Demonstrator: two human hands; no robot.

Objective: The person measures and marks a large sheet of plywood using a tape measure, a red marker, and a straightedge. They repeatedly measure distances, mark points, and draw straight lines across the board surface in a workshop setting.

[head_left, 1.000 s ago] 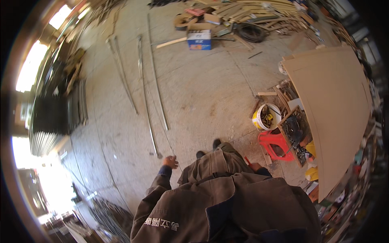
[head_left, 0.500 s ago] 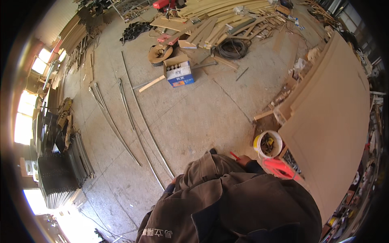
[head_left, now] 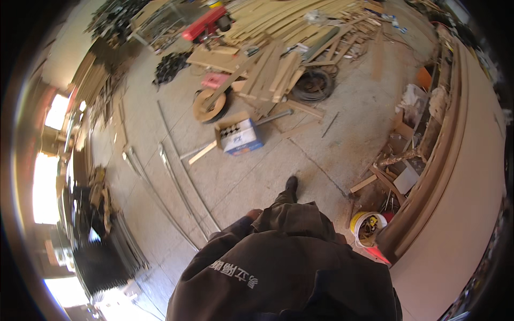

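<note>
Brown cloth fills the foreground as your jacket [head_left: 284,267], with pale lettering on the left side, spreads across the lower part of the view over a concrete floor [head_left: 257,182]. Your left hand [head_left: 254,214] shows at the end of its sleeve, close against your clothing; whether its fingers are spread or pressed together cannot be told. Your right hand is hidden by the jacket, its fingers likewise impossible to judge.

Long metal rods lie on the floor to your left, and the nearest rod [head_left: 199,195] slants down to the edge of your left sleeve (touching or merely behind it, the angle does not settle). One dark shoe [head_left: 292,183] shows ahead of you.

To your right, a white and yellow bucket [head_left: 355,227] of small mixed pieces stands just beside a large brown board [head_left: 466,224], with a bit of red plastic [head_left: 379,255] showing below. Farther ahead, an open blue and white carton [head_left: 243,140] sits beyond the hand, near a round brown spool [head_left: 202,111]. Behind them lie a dark coil [head_left: 313,88] and heaped timber [head_left: 270,32], a red machine [head_left: 206,25] at their left.
</note>
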